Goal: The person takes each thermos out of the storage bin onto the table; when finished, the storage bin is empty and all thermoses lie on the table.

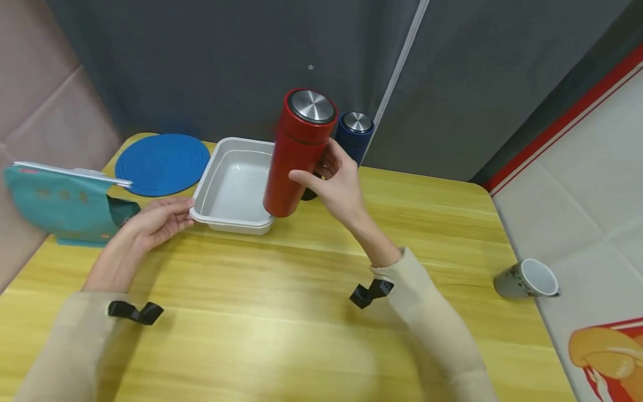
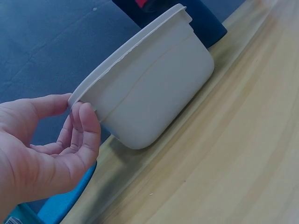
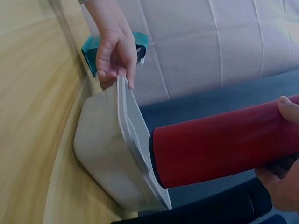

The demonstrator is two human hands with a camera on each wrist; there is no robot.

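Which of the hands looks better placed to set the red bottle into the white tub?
The right hand, probably: it already grips the red bottle, held tilted at the white tub's near right corner. The left hand only holds the tub's left rim, steadying it.

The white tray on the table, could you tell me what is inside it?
The white tray looks bare inside. The red flask, held by the right hand, covers its right corner, so that part is hidden.
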